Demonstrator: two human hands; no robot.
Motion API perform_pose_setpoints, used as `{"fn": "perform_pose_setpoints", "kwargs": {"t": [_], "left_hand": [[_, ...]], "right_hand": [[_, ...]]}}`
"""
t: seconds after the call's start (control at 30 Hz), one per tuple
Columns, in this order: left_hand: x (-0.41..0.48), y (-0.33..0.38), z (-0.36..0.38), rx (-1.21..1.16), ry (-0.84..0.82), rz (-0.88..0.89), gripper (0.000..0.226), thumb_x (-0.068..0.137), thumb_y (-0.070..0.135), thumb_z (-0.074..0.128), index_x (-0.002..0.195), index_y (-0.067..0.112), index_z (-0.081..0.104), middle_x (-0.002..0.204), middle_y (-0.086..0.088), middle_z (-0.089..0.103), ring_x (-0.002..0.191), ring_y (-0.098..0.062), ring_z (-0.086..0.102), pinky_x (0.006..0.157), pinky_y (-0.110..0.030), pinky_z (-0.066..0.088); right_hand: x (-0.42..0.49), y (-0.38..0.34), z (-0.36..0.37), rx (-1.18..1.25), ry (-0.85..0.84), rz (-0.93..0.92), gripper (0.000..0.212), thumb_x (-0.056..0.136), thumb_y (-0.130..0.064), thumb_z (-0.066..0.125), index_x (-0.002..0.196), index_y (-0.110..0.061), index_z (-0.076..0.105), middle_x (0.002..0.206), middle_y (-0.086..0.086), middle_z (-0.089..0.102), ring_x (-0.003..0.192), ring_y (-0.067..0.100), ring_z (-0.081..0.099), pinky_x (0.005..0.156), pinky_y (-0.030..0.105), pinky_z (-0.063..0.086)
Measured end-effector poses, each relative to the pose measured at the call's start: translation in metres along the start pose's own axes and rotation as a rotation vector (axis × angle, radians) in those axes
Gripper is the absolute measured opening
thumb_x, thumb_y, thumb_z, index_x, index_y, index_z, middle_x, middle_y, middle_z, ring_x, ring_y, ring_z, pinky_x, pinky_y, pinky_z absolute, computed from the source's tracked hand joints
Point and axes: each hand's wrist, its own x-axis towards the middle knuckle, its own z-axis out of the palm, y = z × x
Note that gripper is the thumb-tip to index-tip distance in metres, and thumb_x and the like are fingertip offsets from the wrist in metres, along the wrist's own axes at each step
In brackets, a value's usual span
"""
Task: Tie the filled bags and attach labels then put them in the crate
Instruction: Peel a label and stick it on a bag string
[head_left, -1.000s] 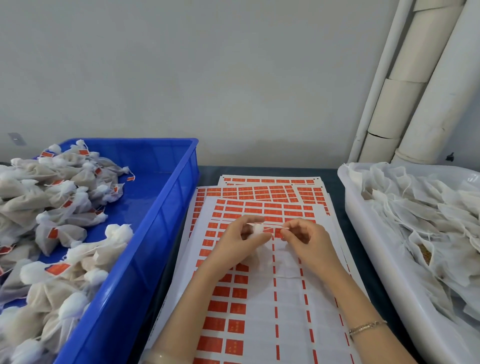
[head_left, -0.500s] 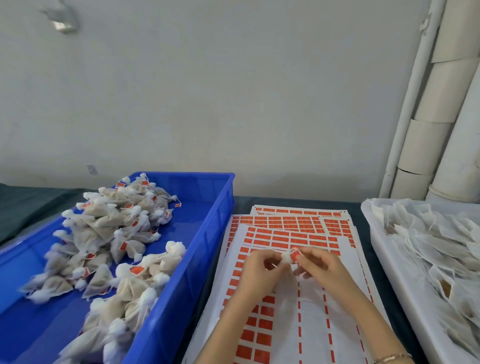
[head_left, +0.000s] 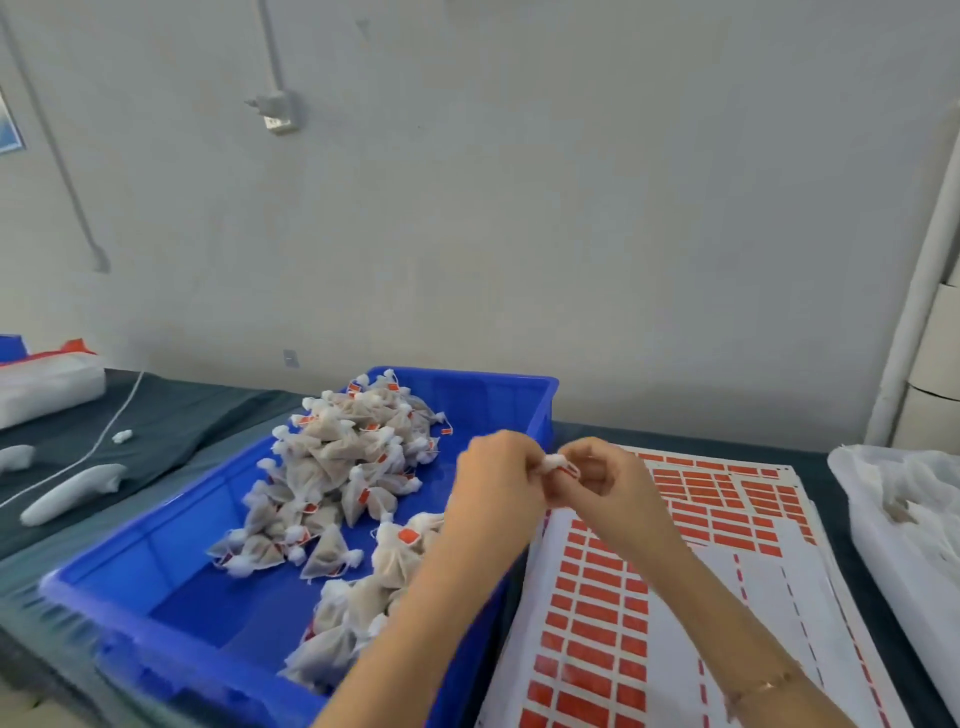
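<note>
My left hand (head_left: 496, 480) and my right hand (head_left: 605, 480) meet above the right rim of the blue crate (head_left: 156, 587). Between their fingertips they pinch the white gathered top of a small filled bag (head_left: 553, 461), with a red label at its string. The body of the bag is hidden behind my hands. In the crate lies a heap of tied mesh bags (head_left: 353, 467) with red labels. Sheets of red labels (head_left: 597, 639) lie under my forearms.
A white tray (head_left: 904, 525) of untied bags stands at the right edge. On the dark table left of the crate lie a white tool (head_left: 72, 493), a white cord and a white packet (head_left: 47, 384). White pipes run up the right wall.
The view has swung left and up. My hands have lifted off the label sheets and moved left to the crate's rim, still pinching the bag, now with a red label on it.
</note>
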Motion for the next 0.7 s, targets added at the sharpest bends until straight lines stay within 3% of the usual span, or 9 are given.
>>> {"fn": "perform_pose_setpoints", "kwargs": {"t": [0.07, 0.2, 0.3, 0.37, 0.43, 0.47, 0.6, 0.7], "left_hand": [[0.002, -0.021, -0.023, -0.010, -0.009, 0.040, 0.014, 0.088, 0.012, 0.062, 0.082, 0.017, 0.074, 0.067, 0.004, 0.065, 0.064, -0.010, 0.058, 0.058, -0.016, 0.042], [0.004, -0.073, -0.039, -0.138, -0.028, 0.061, 0.006, 0.083, 0.015, 0.073, 0.086, 0.013, 0.078, 0.074, 0.002, 0.072, 0.072, -0.009, 0.066, 0.071, -0.022, 0.053], [-0.003, -0.104, -0.030, -0.102, -0.181, 0.015, 0.009, 0.085, 0.013, 0.070, 0.092, 0.013, 0.076, 0.083, 0.000, 0.073, 0.078, -0.012, 0.067, 0.077, -0.026, 0.054], [-0.006, -0.116, -0.024, -0.004, -0.296, -0.023, 0.017, 0.091, 0.011, 0.060, 0.098, 0.015, 0.074, 0.092, 0.000, 0.072, 0.086, -0.015, 0.066, 0.082, -0.028, 0.053], [-0.006, -0.117, -0.021, 0.060, -0.314, -0.037, 0.028, 0.092, 0.008, 0.050, 0.108, 0.018, 0.071, 0.105, 0.003, 0.070, 0.096, -0.012, 0.064, 0.088, -0.026, 0.051], [-0.005, -0.114, -0.020, 0.087, -0.289, -0.037, 0.031, 0.092, 0.008, 0.048, 0.113, 0.019, 0.068, 0.111, 0.005, 0.068, 0.102, -0.010, 0.062, 0.091, -0.027, 0.049], [0.000, -0.079, -0.008, 0.087, -0.027, 0.101, 0.027, 0.092, 0.013, 0.053, 0.116, 0.020, 0.064, 0.117, 0.007, 0.065, 0.112, -0.012, 0.057, 0.098, -0.031, 0.044], [-0.002, -0.031, 0.013, -0.097, -0.014, 0.185, 0.020, 0.091, 0.016, 0.056, 0.106, 0.024, 0.068, 0.107, 0.012, 0.065, 0.104, -0.007, 0.058, 0.095, -0.030, 0.046]], "right_hand": [[0.010, -0.007, 0.022, 0.020, -0.052, -0.008, 0.009, 0.084, -0.018, 0.071, 0.090, -0.016, 0.065, 0.082, -0.004, 0.073, 0.076, 0.009, 0.071, 0.067, 0.019, 0.056], [0.022, -0.005, 0.058, -0.068, -0.144, -0.006, 0.008, 0.085, -0.020, 0.070, 0.089, -0.019, 0.063, 0.087, -0.005, 0.073, 0.080, 0.006, 0.069, 0.077, 0.025, 0.057], [0.020, 0.010, 0.072, -0.247, -0.372, 0.034, 0.010, 0.090, -0.020, 0.061, 0.099, -0.023, 0.059, 0.097, -0.003, 0.070, 0.085, 0.007, 0.066, 0.087, 0.025, 0.053], [0.014, 0.020, 0.077, -0.400, -0.484, 0.048, 0.017, 0.092, -0.017, 0.051, 0.104, -0.029, 0.055, 0.101, -0.001, 0.067, 0.083, 0.004, 0.061, 0.108, 0.027, 0.031], [0.007, 0.024, 0.076, -0.417, -0.498, 0.050, 0.025, 0.093, -0.015, 0.044, 0.110, -0.032, 0.053, 0.103, -0.004, 0.067, 0.092, 0.003, 0.058, 0.114, 0.026, 0.004], [0.004, 0.024, 0.074, -0.389, -0.472, 0.043, 0.029, 0.094, -0.016, 0.043, 0.116, -0.031, 0.053, 0.107, -0.008, 0.066, 0.100, 0.000, 0.055, 0.114, 0.027, 0.004], [-0.020, 0.024, 0.051, -0.342, -0.246, 0.027, 0.035, 0.095, -0.027, 0.049, 0.129, -0.030, 0.051, 0.131, -0.012, 0.054, 0.121, 0.000, 0.046, 0.107, 0.023, 0.035], [-0.046, 0.026, 0.018, -0.359, -0.124, 0.036, 0.031, 0.092, -0.029, 0.051, 0.122, -0.037, 0.054, 0.116, -0.030, 0.051, 0.106, -0.018, 0.046, 0.087, 0.004, 0.035]]}}
